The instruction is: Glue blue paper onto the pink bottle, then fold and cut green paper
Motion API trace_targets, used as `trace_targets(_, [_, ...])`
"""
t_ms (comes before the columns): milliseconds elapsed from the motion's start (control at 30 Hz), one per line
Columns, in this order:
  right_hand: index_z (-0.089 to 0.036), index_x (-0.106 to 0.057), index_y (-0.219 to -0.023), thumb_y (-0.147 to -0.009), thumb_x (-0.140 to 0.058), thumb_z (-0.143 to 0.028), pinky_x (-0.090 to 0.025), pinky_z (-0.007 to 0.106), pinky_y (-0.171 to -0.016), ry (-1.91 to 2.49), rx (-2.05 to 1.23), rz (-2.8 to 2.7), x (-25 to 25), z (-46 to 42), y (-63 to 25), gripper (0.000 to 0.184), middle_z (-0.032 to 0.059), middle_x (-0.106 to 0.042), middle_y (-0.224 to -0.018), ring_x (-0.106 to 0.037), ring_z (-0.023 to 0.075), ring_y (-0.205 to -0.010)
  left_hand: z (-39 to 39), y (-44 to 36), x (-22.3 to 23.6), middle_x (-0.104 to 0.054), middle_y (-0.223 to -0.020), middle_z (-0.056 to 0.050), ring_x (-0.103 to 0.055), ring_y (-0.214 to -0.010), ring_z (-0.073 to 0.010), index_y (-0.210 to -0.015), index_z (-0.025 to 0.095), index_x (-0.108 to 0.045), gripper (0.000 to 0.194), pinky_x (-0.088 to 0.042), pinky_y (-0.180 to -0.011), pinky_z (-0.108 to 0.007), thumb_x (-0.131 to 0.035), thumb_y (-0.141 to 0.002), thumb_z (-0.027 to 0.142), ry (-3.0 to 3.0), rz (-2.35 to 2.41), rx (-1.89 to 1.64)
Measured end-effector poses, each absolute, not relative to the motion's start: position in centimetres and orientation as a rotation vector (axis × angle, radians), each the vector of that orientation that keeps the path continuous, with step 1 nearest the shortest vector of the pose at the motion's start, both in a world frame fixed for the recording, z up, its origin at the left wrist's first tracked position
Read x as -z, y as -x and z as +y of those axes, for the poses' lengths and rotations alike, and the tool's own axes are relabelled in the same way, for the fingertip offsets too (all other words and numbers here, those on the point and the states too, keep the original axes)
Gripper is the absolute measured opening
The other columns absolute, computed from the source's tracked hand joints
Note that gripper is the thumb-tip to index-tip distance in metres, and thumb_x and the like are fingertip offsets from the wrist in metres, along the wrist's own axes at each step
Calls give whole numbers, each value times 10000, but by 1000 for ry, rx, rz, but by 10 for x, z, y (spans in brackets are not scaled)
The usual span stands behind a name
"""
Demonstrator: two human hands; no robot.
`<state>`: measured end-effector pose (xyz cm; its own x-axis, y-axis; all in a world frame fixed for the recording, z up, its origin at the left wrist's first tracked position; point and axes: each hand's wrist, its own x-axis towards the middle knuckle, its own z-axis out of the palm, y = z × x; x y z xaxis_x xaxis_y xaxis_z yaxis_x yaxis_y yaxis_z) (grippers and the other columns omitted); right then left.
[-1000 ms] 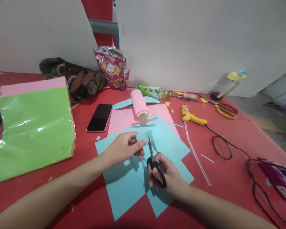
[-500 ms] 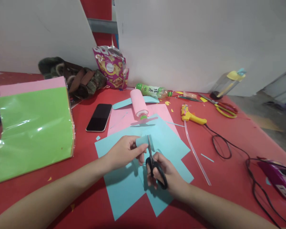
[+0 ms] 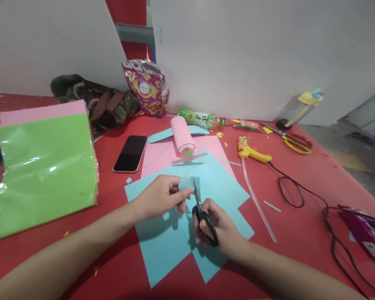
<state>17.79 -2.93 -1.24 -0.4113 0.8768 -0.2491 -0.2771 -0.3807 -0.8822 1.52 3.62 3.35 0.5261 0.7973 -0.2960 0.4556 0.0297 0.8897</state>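
Note:
Pinched in my left hand [image 3: 164,196] is a small piece of light blue paper [image 3: 186,183]. My right hand [image 3: 217,225] grips a pair of black-handled scissors [image 3: 198,208], its fingers through the loops. The scissor blades lie across the right part of the small piece. Below both hands spread light blue sheets [image 3: 162,254], partly over a pink sheet [image 3: 217,146]. Just beyond stands a pink paper-wrapped bottle [image 3: 181,132] lying on its side, with a green cap, a blue paper strip [image 3: 160,135] under it and a pink strip [image 3: 196,159] near the cap.
To the left lie a phone [image 3: 130,154] and plastic-wrapped coloured paper [image 3: 46,166]. On the right are a yellow glue gun [image 3: 253,154] with its cord, red-and-yellow scissors [image 3: 296,141] and a purple power strip [image 3: 365,233]. A snack bag [image 3: 145,87] and a green-tea bottle [image 3: 200,118] stand behind.
The scissors and my right hand have shifted very slightly, and the blades cross the small blue piece at a slightly different angle. My left hand stays nearly in place.

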Motion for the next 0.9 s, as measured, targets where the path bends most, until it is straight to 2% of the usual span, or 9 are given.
trace_targets(233, [-195,-301,-643,-591,-641,-488,-295,124,-308,969,-1866,-982,9,-28,-176,452,-104,-432,-500,-471,35,-369,39,-10,-38,-606,-485,21,-517,-450,-102,-656,163,-507,260,-369,-457,-199,-455,-758,396,-1666,1143,-361])
trace_targets(500, [-200,-277,-633,-593,-637,-488,-278,108,-290,985,-1888,-974,8,-28,-175,463,-120,-429,-465,-421,13,-316,43,-7,-48,-584,-467,34,-529,-463,-89,-530,179,-385,289,-362,-447,-173,-483,-750,339,-1663,1101,-342])
trace_targets(733, [-205,-286,-659,-609,-616,-505,-282,128,-304,976,-1922,-1002,8,-29,-176,448,-104,-468,-435,-418,29,-320,42,-9,-40,-637,-595,-5,-567,-540,-109,-631,160,-523,289,-415,-518,-201,-420,-783,384,-1648,1061,-361])
trace_targets(900, [-203,-293,-670,-617,-621,-490,-318,130,-323,938,-1934,-999,9,-30,-176,439,-104,-454,-492,-460,34,-367,41,-11,-41,-636,-561,5,-529,-487,-103,-591,168,-480,278,-384,-476,-198,-439,-768,379,-1663,1088,-309])
